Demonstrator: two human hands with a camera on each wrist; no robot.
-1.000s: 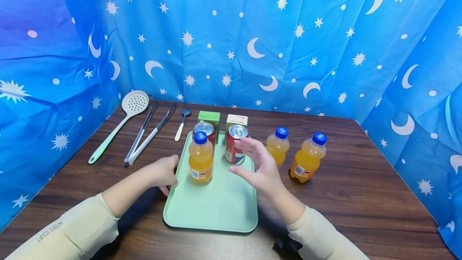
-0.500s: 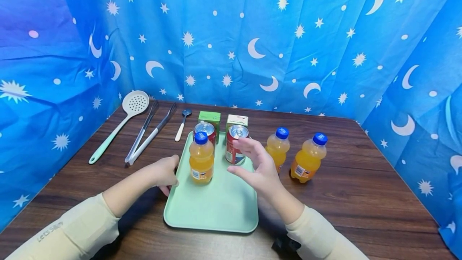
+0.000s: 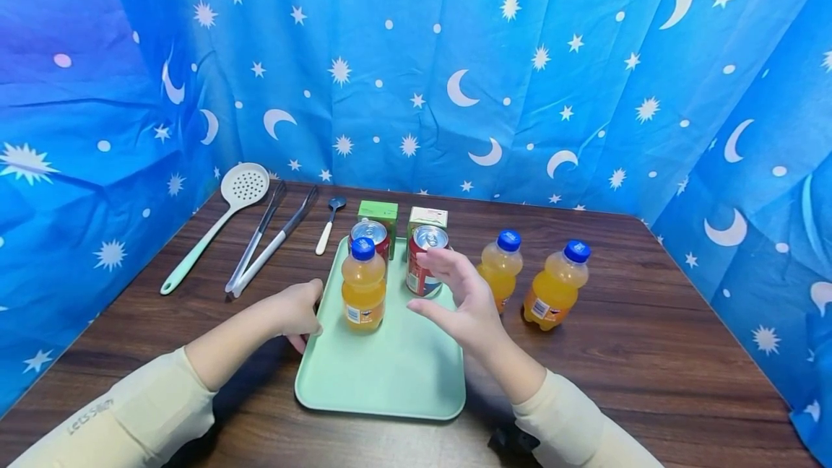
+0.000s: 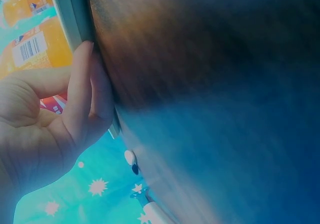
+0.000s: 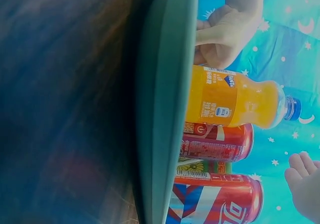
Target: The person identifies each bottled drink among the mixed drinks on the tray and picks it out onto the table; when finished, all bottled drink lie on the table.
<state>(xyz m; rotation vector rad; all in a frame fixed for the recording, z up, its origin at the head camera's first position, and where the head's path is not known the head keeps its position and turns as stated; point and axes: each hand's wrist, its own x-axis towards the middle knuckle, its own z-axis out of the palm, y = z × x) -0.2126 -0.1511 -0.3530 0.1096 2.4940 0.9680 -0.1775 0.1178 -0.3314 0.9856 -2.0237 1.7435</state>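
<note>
My left hand [image 3: 300,313] grips the left rim of a light green tray [image 3: 390,381], thumb over the edge and fingers along its outer side. On the tray stands a bottle of orange soda [image 3: 363,295] with a blue cap. Two red soda cans stand behind it at the tray's far end; the left can [image 3: 369,232] is partly hidden by the bottle. Above the tray's right side, my right hand [image 3: 464,302] hovers with fingers spread and nothing held, its fingertips overlapping the right can [image 3: 421,274] in the head view.
Two more orange soda bottles [image 3: 500,266] [image 3: 552,291] stand right of the tray. A green box [image 3: 378,211] and a white-topped box [image 3: 429,217] are behind the cans. Leftward lie a slotted skimmer [image 3: 227,215], tongs [image 3: 279,244] and a small spoon [image 3: 325,233]. A starry blue curtain hangs behind.
</note>
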